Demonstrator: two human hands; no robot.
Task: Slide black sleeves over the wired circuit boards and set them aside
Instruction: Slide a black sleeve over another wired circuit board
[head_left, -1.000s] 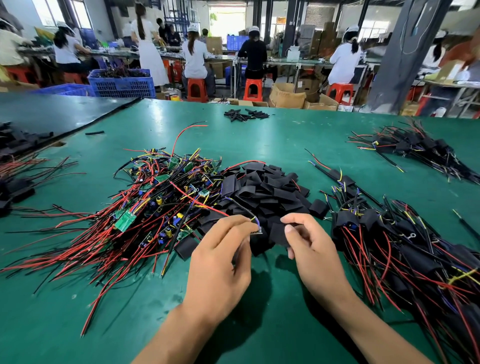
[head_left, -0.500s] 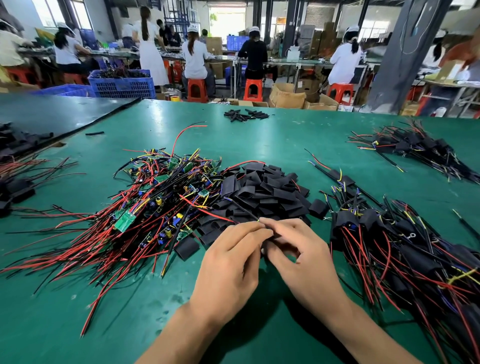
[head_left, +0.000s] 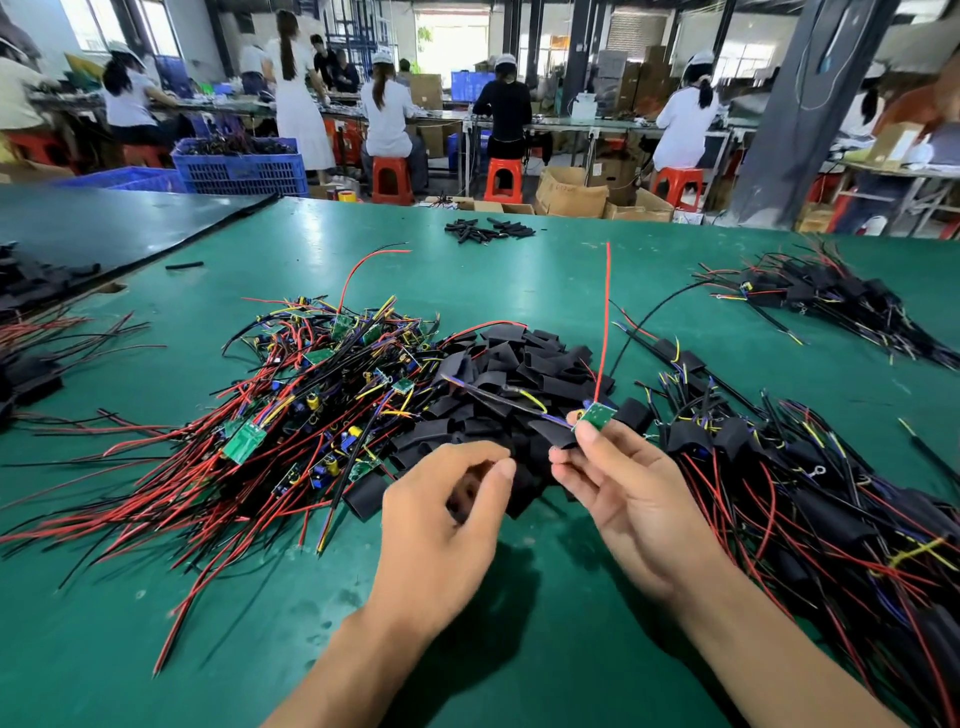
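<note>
My right hand (head_left: 631, 499) pinches a small green circuit board (head_left: 596, 415) between thumb and fingertips. A black sleeve (head_left: 556, 435) hangs at the board's left end. The board's red wire (head_left: 604, 322) stands straight up, and its yellow and purple wires (head_left: 519, 399) trail left over the loose black sleeves (head_left: 524, 364). My left hand (head_left: 447, 525) hovers just left of it, blurred, fingers curled with the thumb near the index tip; I see nothing held in it. A tangle of bare wired boards (head_left: 311, 405) lies to the left. Sleeved boards (head_left: 810, 493) are piled on the right.
The green table (head_left: 519, 649) has bare room in front of my hands. A second heap of sleeved boards (head_left: 831, 301) lies far right, and a few sleeves (head_left: 488, 229) at the far edge. More wires (head_left: 47, 343) lie at the left. People work at benches behind.
My hands, pressed together over the sleeve pile, have parted. The right hand has lifted with the board and sleeve, and the red wire now points up. The left hand has drawn back left.
</note>
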